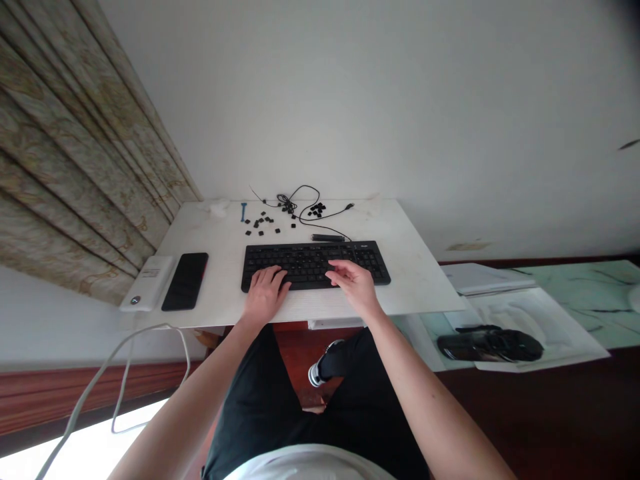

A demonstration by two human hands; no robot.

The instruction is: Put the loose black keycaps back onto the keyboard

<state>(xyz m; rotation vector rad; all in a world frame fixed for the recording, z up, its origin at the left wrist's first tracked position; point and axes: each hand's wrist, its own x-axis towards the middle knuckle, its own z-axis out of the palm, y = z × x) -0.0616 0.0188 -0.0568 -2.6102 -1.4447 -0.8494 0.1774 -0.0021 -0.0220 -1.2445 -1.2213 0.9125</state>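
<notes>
A black keyboard (300, 257) lies on the white table, and some spots among its keys look uneven. My left hand (266, 292) rests on its left part, fingers laid over the lower keys. Over the right-middle keys is my right hand (356, 285), its thumb and forefinger curved towards each other with a gap between the tips; nothing I can make out is held there. Loose black keycaps (261, 233) are scattered behind the keyboard, and a small heap of keycaps (317, 210) sits further right. A blue tool (243, 212) stands out near the back left.
A coiled black cable (303, 217) and a dark bar-shaped piece (327, 237) lie behind the keyboard. At the left are a black phone (185, 281) and a white box (147, 283). Lower right, a black device (490, 344) lies on an open white box (565, 327).
</notes>
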